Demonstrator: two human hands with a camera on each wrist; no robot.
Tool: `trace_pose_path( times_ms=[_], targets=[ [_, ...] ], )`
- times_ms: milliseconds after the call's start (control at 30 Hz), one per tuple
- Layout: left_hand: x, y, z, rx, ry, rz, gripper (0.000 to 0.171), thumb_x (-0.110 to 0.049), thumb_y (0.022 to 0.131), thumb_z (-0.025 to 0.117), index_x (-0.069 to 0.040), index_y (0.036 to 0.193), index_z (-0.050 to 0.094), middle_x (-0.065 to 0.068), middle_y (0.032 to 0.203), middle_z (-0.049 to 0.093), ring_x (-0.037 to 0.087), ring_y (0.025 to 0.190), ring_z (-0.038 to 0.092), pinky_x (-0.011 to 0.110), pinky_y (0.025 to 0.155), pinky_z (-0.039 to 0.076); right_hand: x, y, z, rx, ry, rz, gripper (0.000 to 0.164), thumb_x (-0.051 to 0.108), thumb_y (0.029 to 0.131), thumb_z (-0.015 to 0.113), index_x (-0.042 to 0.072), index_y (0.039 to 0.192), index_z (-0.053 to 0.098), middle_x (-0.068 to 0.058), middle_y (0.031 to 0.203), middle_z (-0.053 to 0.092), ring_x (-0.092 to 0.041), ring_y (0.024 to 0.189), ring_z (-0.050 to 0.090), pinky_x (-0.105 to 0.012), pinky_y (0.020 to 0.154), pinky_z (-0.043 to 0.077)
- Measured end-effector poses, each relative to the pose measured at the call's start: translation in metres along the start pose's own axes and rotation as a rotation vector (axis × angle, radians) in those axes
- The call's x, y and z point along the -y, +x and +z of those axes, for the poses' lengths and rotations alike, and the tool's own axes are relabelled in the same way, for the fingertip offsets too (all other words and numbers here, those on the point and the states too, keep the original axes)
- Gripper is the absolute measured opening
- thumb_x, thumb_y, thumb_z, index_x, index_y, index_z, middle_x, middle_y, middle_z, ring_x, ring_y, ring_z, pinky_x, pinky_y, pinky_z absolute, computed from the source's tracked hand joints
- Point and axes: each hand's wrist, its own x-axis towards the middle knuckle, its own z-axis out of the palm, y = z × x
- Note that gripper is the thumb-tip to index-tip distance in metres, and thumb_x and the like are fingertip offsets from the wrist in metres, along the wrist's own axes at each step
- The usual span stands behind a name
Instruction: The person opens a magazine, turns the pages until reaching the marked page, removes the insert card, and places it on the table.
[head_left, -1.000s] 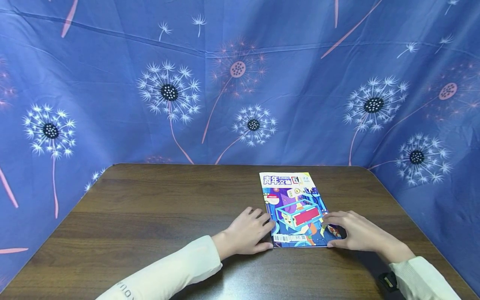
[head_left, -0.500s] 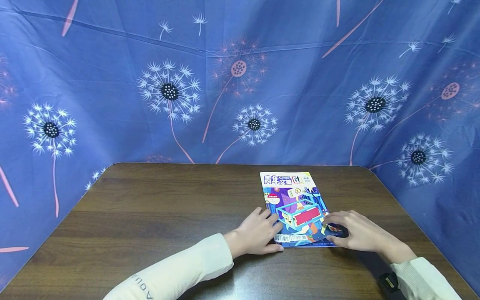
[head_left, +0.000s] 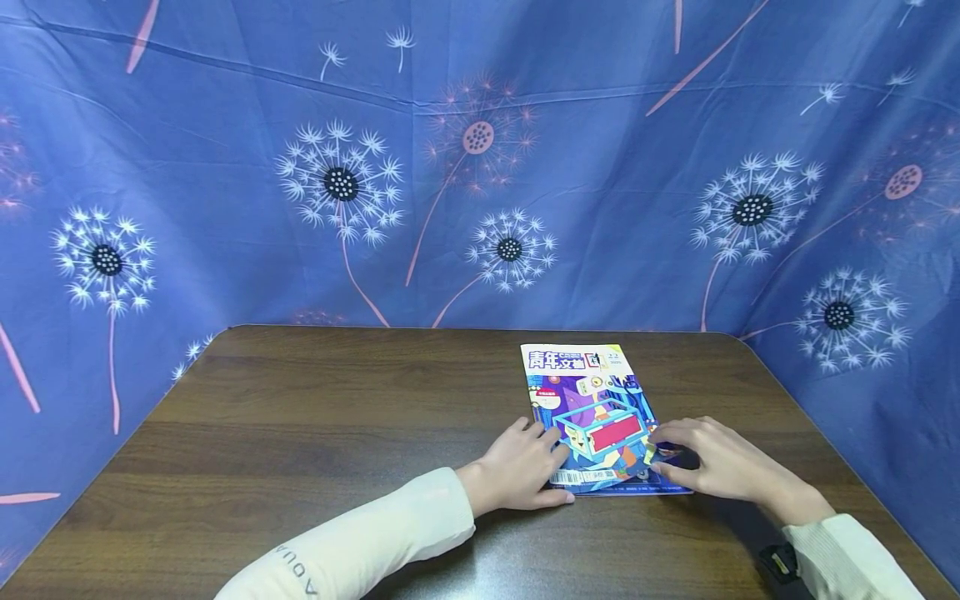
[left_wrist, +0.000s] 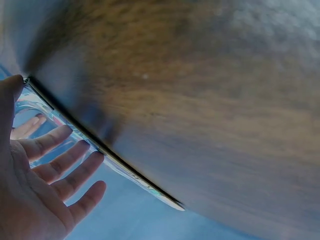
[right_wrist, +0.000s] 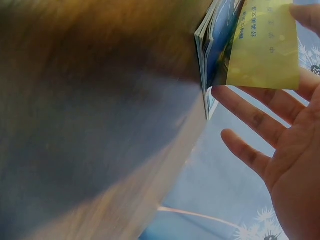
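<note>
A magazine (head_left: 592,387) with a colourful cover lies on the brown table, barcode edge toward the person. My left hand (head_left: 521,468) rests its fingers on the magazine's lower left side, the thumb at the near edge. In the left wrist view, the fingers of that hand (left_wrist: 55,175) are spread and nearly straight along the magazine's edge (left_wrist: 145,182). My right hand (head_left: 712,460) pinches the lower right part of the cover, which bends up off the pages. From the right wrist, a yellow printed flap (right_wrist: 262,47) shows between thumb and fingers, with page edges (right_wrist: 204,55) beneath.
The wooden table (head_left: 337,400) reaches back to a blue cloth (head_left: 600,167) printed with dandelions, which also hangs at both sides. A black device (head_left: 780,562) is strapped by the right sleeve cuff.
My left hand has slid a little to the right, farther over the magazine's cover. My right hand has lifted the cover's lower right corner, baring more of the page under it.
</note>
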Motion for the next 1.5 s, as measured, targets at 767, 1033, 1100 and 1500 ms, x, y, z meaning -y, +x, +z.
trace_pose_path(
  times_ms=[767,1033,1100,1500],
  targets=[
    [-0.0009,0.0017,-0.0018,0.054,-0.026,-0.027,0.054,-0.062,0.090,0.029,-0.021,0.116,0.055,-0.003,0.111,0.059,0.013,0.099,0.056,0.031,0.083,0.044,-0.0060,-0.0050,-0.0005,-0.018,0.028,0.010,0.044,0.051,0.072,0.070,0.016,0.099,0.068,0.004,0.098,0.068,-0.012,0.089,0.063,-0.038,0.074,0.052],
    [-0.0021,0.0012,-0.0013,0.072,-0.057,-0.027,0.054,-0.062,0.089,0.030,-0.022,0.115,0.054,-0.003,0.110,0.058,0.013,0.097,0.055,0.030,0.083,0.044,-0.0061,-0.0055,0.0013,-0.009,0.030,0.021,0.053,0.060,0.066,0.069,0.018,0.099,0.068,0.004,0.100,0.067,-0.015,0.091,0.063,-0.040,0.075,0.051],
    [-0.0020,0.0016,-0.0012,0.072,-0.055,-0.027,0.054,-0.062,0.089,0.030,-0.022,0.115,0.054,-0.003,0.109,0.058,0.013,0.096,0.055,0.030,0.083,0.044,-0.0066,-0.0054,0.0019,-0.019,0.026,0.014,0.054,0.060,0.065,0.070,0.018,0.099,0.068,0.005,0.100,0.067,-0.014,0.090,0.062,-0.040,0.075,0.050],
    [-0.0022,0.0034,-0.0003,0.064,-0.058,-0.024,0.056,-0.065,0.087,0.032,-0.021,0.113,0.055,-0.002,0.109,0.057,0.013,0.095,0.055,0.030,0.081,0.044,-0.0080,-0.0012,0.0040,-0.099,-0.015,-0.083,0.040,0.033,0.060,0.080,0.017,0.095,0.069,0.006,0.093,0.067,-0.011,0.084,0.062,-0.036,0.071,0.050]
  ],
)
